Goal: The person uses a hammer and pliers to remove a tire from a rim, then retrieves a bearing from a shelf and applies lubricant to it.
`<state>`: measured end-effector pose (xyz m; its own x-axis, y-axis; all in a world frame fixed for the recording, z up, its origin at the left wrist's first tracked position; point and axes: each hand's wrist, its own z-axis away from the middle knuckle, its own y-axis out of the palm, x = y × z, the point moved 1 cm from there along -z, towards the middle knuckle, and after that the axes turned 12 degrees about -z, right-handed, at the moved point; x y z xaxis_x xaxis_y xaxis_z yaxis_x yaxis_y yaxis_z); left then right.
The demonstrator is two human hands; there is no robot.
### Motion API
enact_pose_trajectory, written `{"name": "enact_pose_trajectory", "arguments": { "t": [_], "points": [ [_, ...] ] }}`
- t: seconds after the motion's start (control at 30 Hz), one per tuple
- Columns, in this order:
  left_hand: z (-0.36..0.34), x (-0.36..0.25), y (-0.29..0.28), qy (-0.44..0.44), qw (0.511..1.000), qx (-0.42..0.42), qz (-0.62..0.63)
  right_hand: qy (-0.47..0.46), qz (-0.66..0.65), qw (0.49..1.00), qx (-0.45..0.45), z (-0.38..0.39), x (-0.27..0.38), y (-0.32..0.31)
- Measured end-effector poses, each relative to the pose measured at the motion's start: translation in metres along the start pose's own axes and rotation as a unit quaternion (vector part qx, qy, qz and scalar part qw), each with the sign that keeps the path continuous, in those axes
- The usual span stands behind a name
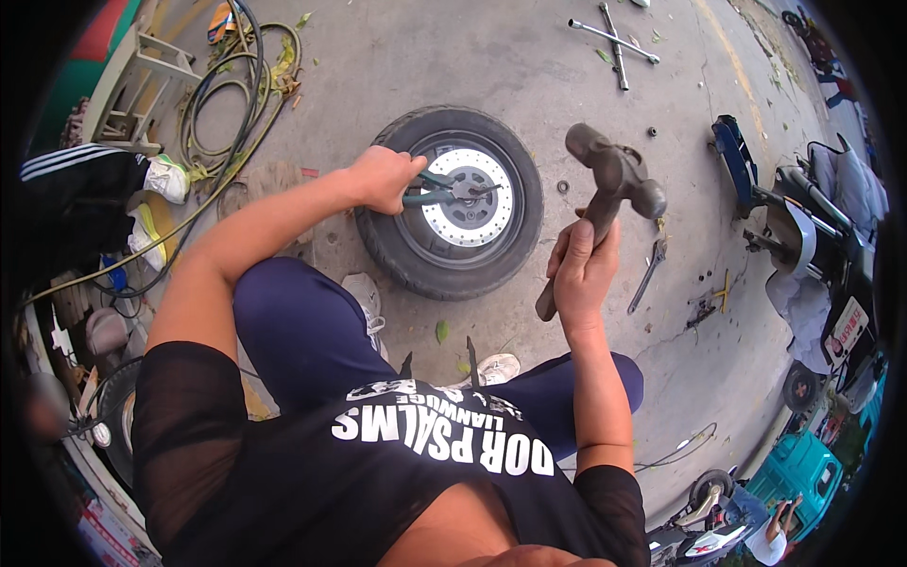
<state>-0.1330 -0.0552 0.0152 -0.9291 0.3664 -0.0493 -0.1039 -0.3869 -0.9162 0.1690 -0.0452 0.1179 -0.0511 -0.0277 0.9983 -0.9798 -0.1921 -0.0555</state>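
Head view: a wheel (449,255) lies flat on the concrete ground (529,85), just beyond the person's knees, with its black tyre (397,248) outermost and a silver, perforated disc (502,203) face up.
Left hand (385,180): clenched on the dark green handles of the pliers (433,197), above the tyre's left side.
Pliers: pointing rightward over the hub, at the disc's centre; whether their jaws close on anything there cannot be made out at this scale.
Right hand (584,269): wrapped around the shaft of a hammer (607,194), raised to the right of the wheel.
Hammer: metal head uppermost, rounded at one end, well apart from the pliers.
Loose parts: a ring (563,187) on the ground, right of the tyre; farther off, a small dark nut (652,131).
Other tools: a cross-shaped wrench (619,47) at top; an adjustable wrench (646,276) right of the right hand.
Surroundings: hoses (259,66) coiled at upper left.
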Motion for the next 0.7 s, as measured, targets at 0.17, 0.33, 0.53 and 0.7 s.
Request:
{"name": "enact_pose_trajectory", "arguments": {
  "t": [0.17, 0.33, 0.53, 0.7],
  "points": [
    [-0.009, 0.0, -0.003, 0.007, 1.0, 0.011, 0.0, 0.299, -0.005, 0.953, 0.037, -0.01, -0.023, -0.01],
    [0.003, 0.001, 0.009, -0.013, 1.0, 0.001, 0.005, 0.073, -0.079, 0.994, -0.006, -0.023, 0.04, -0.003],
    [-0.011, -0.007, -0.001, 0.01, 1.0, 0.015, -0.005, 0.288, 0.135, 0.943, 0.093, 0.006, -0.037, 0.009],
    [0.0, 0.002, 0.006, -0.01, 1.0, 0.013, 0.0, 0.19, -0.041, 0.98, 0.044, -0.017, 0.007, 0.009]
  ]
}}
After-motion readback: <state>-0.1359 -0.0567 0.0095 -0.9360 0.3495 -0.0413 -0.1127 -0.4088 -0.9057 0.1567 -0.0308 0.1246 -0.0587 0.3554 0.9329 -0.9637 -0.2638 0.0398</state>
